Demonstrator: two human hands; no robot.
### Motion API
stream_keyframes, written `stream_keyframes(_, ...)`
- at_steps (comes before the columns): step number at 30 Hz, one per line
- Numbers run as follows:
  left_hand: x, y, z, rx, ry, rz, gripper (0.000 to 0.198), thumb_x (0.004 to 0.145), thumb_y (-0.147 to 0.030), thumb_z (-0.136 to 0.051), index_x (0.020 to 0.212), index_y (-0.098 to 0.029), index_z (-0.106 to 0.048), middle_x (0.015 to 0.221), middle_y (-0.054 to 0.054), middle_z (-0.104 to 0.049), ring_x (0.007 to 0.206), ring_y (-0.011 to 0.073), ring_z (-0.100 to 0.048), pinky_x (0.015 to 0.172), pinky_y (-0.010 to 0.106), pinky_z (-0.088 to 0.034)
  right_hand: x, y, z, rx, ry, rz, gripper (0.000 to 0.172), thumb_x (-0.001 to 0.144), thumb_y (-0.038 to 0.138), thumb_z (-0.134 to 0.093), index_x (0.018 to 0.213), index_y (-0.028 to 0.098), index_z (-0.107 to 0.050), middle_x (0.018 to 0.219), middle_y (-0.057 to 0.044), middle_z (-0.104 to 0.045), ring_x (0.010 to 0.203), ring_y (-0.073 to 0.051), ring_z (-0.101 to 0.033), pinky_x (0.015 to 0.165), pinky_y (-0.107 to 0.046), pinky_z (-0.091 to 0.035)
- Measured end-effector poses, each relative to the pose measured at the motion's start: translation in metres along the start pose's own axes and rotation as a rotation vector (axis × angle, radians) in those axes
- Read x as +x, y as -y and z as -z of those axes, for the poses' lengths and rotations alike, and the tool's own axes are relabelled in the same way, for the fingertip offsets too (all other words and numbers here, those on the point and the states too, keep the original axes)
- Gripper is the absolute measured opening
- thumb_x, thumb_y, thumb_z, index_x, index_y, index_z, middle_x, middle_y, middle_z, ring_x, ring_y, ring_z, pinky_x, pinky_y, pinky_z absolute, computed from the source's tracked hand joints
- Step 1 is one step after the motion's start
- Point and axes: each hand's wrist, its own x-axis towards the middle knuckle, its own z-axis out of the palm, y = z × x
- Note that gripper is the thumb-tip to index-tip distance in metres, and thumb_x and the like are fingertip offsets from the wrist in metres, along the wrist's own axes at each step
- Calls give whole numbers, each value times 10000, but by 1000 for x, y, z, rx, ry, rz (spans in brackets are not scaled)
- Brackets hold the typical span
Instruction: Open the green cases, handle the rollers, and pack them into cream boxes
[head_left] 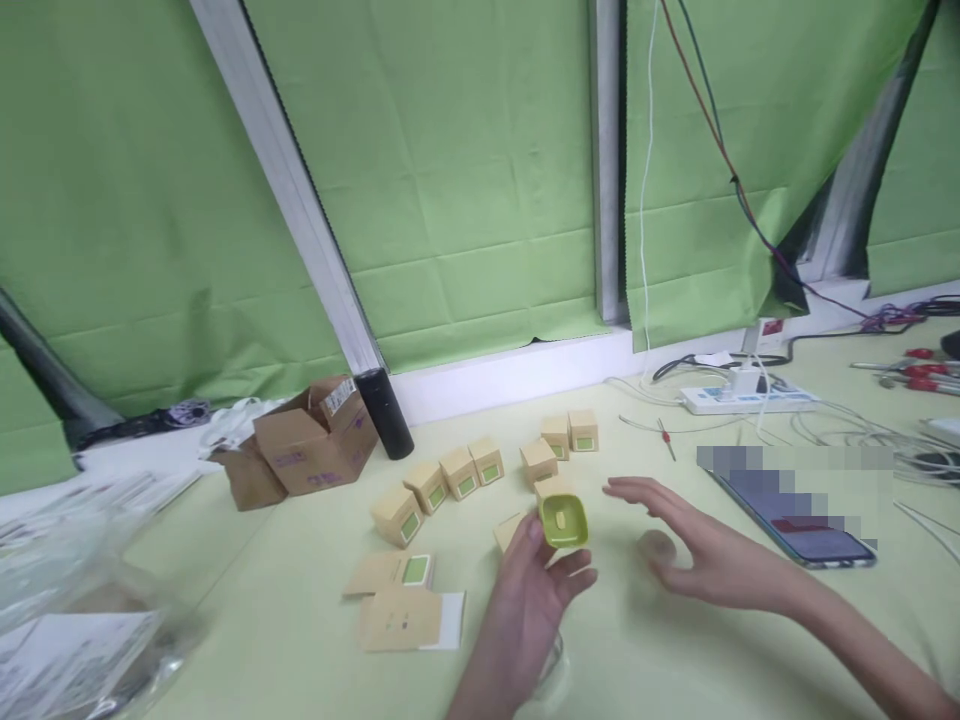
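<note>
My left hand (pixel 529 600) grips a small yellow-green square piece (pixel 564 522) with rounded corners, a raised rim and a pale oblong spot in its middle. Thumb and fingers hold it at its lower left edge. To its right, my right hand (pixel 697 560) hovers above the table with its fingers apart and nothing in them. Behind the held piece, a small cardboard box (pixel 508 530) is partly covered by my left hand. Two flattened cartons, one (pixel 386 572) above the other (pixel 401 620), lie left of that hand. A whitish coil, partly hidden, lies under my left wrist.
Several small cardboard boxes (pixel 460 473) stand in rows farther back. A phone (pixel 795 510) lies on the right, below a power strip (pixel 750 398) and loose cables. At the left are an opened carton (pixel 322 440), a black cylinder (pixel 384 412) and plastic bags (pixel 82 620).
</note>
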Motion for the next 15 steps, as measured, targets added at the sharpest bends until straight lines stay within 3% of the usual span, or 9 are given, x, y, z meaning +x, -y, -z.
stream_keyframes(3, 2, -1, 0, -154, -20, 81, 299, 821, -352, -593, 1008, -119, -594, 992, 93, -638, 872, 213, -642, 846, 342, -480, -8, -33, 3, -58, 161, -4, 489, 786, 105, -512, 1203, 358, -555, 1381, -23, -464, 1244, -270, -447, 986, -446, -409)
stream_keyframes(5, 3, 1, 0, -215, -22, 71, 250, 838, -316, -576, 979, -112, -606, 1003, 89, -632, 843, 169, -628, 849, 314, -477, -8, -49, -1, -10, 142, -38, 339, 828, 188, -523, 1128, 316, -613, 1272, -56, -568, 1130, -268, -550, 900, -409, -480)
stream_keyframes(7, 3, 4, 0, -241, 2, 70, 230, 855, -284, -551, 990, -106, -607, 1007, 93, -627, 826, 144, -608, 814, 286, -477, -4, -53, -5, 115, 54, -95, 304, 840, 295, -556, 1141, 274, -591, 1130, -84, -646, 978, -252, -624, 800, -377, -524)
stream_keyframes(9, 4, 6, 2, -227, 40, 87, 252, 858, -268, -540, 1026, -88, -597, 1000, 111, -621, 846, 151, -597, 780, 267, -467, 3, -45, -7, 297, -70, -167, 360, 828, 380, -586, 1159, 242, -551, 1038, -88, -676, 885, -231, -644, 750, -356, -535)
stream_keyframes(12, 4, 9, 5, -154, 56, 132, 303, 848, -293, -553, 1064, -81, -576, 954, 117, -624, 746, 139, -587, 692, 248, -446, 14, -15, -5, 490, -237, -208, 372, 794, 451, -620, 1085, 223, -581, 1040, -94, -669, 916, -237, -637, 758, -344, -536)
stream_keyframes(15, 4, 11, 6, -100, 66, 169, 350, 851, -362, -541, 1061, -84, -574, 888, 105, -621, 681, 134, -567, 657, 255, -424, 23, 18, -6, 481, -178, -84, 409, 792, 435, -628, 1155, 253, -576, 1094, -90, -642, 983, -250, -610, 818, -380, -525)
